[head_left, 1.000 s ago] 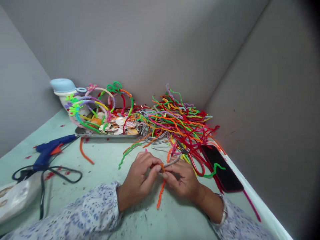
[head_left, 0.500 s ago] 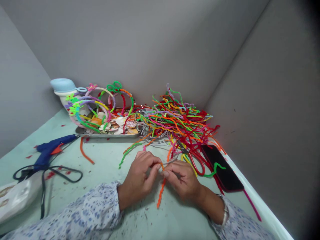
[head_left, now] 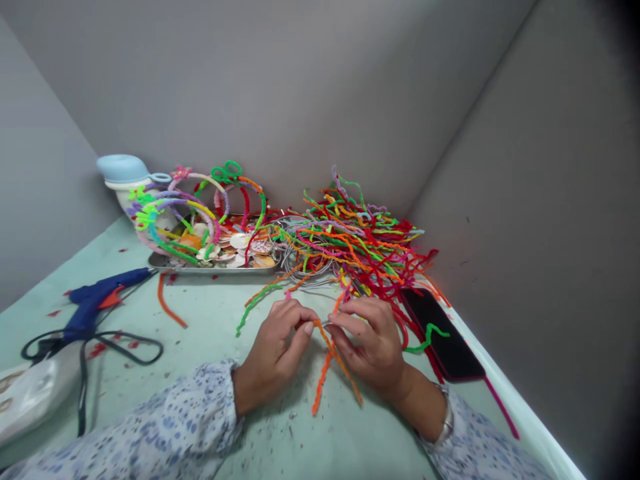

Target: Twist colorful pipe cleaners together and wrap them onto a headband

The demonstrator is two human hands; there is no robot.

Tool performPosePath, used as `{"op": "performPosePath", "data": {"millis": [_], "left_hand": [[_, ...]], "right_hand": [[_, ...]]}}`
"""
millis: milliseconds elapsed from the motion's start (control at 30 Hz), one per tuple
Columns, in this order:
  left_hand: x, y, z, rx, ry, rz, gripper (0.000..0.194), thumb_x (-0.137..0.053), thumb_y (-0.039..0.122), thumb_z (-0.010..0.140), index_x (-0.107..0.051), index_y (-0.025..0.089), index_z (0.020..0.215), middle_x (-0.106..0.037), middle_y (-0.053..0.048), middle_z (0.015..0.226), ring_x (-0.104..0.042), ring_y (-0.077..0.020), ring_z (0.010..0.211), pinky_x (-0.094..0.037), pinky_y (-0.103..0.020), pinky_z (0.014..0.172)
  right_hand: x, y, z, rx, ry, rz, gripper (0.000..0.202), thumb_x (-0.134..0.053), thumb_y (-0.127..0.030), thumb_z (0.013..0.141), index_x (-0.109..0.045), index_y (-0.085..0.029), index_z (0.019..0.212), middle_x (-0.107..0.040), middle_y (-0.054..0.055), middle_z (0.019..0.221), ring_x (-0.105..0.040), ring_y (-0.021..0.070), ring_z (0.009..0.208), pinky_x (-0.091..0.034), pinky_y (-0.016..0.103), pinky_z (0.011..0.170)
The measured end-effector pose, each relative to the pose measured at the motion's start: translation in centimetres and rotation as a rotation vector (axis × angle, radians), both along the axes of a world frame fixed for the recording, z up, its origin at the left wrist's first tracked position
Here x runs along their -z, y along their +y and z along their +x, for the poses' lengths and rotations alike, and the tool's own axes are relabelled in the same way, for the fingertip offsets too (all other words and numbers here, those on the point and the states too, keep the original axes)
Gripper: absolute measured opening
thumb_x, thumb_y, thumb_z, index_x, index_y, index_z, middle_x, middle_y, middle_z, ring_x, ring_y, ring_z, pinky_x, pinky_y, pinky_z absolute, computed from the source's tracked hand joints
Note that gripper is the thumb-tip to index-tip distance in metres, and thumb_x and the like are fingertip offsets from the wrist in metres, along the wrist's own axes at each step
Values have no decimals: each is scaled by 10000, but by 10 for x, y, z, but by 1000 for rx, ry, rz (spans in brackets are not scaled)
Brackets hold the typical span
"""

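Note:
Near the table's middle, my left hand (head_left: 280,350) pinches the upper end of a light orange pipe cleaner (head_left: 346,373), whose free end hangs down to the right. My right hand (head_left: 371,343) is just beside it, fingers curled and closed around a thin grey wire, of which only a short bit shows between the hands. A brighter orange pipe cleaner (head_left: 320,387) lies on the table below and crosses behind the light orange one.
Behind the hands are a metal tray (head_left: 215,270) of shells and fuzzy hoops, and a pipe cleaner heap (head_left: 350,233). A blue glue gun (head_left: 93,300) and white bottle (head_left: 123,170) stand left; a phone (head_left: 450,340) lies right.
The light orange pipe cleaner's free end now hangs in view to the lower right. My right hand has shifted up a little, its fingers lifted from the pinch.

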State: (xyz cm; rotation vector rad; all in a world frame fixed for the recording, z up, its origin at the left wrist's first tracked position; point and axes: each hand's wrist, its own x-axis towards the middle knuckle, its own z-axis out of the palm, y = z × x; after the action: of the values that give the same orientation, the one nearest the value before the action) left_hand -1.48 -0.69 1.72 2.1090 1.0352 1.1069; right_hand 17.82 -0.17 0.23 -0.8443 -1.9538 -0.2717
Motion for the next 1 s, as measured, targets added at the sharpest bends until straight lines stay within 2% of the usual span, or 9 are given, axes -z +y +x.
{"op": "performPosePath", "data": {"millis": [200,700,1000], "left_hand": [[2,0,2,27,19,43,175,-417,205,944,-587,179,908,-570,-30,800,-510,-190,803,-384,-348,790],[3,0,2,47,83,81,178,-405,189,952,-581,194,923,-583,-35,817,-510,-193,809,-369,-369,823],[5,0,3,12,167,125,174,-413,176,942,-581,182,898,-578,-35,801,-506,-193,800,-358,-386,824]], "right_hand": [[-3,0,0,-62,-72,-16,249,-683,-155,811,-598,-239,1029,-650,44,918,-596,208,888,-471,385,791],[-2,2,1,-106,-21,-56,84,-612,-202,879,-633,-218,959,-677,45,850,-597,200,846,-469,357,758],[4,3,-4,-123,89,-304,52,-650,-248,859,-616,-209,860,-648,40,809,-580,192,795,-466,354,731]]}}
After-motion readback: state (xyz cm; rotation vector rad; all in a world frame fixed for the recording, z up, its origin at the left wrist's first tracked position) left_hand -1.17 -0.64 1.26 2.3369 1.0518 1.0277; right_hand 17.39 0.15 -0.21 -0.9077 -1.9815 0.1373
